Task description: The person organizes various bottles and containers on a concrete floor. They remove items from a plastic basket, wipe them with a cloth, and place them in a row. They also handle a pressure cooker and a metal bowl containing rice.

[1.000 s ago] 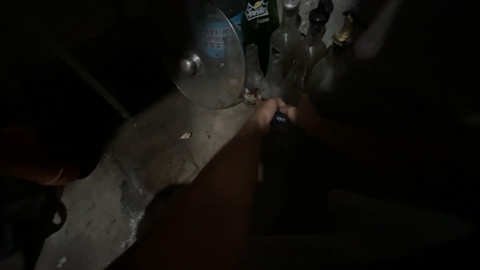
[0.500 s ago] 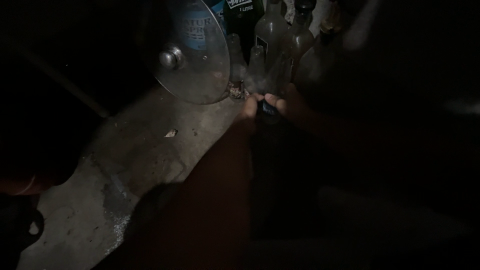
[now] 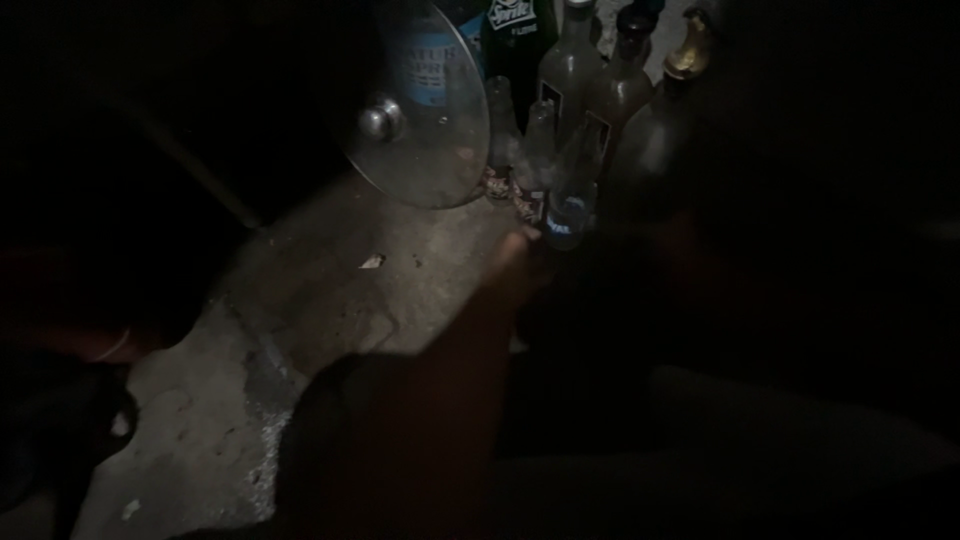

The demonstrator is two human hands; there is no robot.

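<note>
The scene is very dark. My left forearm reaches up from the bottom middle, and my left hand ends just left of a small clear bottle with a blue label. The fingertips are at the bottle's base; I cannot tell whether they grip it. That bottle stands at the front of a cluster of glass bottles. A dim reddish shape to its right may be my right hand, too dark to read.
A round glass pot lid with a metal knob leans upright left of the bottles. Taller bottles stand behind, one with a gold top. All sit on a rough concrete ledge with a small scrap. Darkness surrounds it.
Earlier both hands met around a dark bottle top in front of the cluster. Now the blue-labelled bottle shows clear of them, and only the left fingertips stay lit beside it.
</note>
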